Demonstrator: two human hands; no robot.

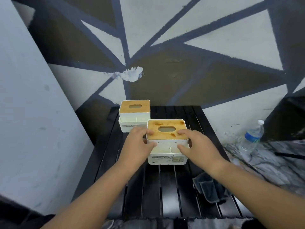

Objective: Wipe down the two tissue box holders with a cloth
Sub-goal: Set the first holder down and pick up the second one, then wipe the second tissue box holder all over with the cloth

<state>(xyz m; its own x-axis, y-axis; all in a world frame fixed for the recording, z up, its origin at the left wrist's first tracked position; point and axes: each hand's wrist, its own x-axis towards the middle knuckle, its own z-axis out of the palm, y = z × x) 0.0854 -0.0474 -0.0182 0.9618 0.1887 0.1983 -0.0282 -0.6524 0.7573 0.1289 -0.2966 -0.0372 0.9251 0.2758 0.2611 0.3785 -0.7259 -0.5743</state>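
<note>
Slatted black table [165, 192] bears a stained, rounded, wood-lidded white holder [167, 137].

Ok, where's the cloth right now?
In the head view, the dark cloth lies on the black table, near right, closer to the camera than the front tissue box holder.

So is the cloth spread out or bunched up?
Bunched: the dark cloth lies crumpled in folds on the black slatted table.

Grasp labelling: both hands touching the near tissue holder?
Touching. Head view: left hand and right hand pinch the near tissue holder, fingers on lid, thumbs on wall.
</note>
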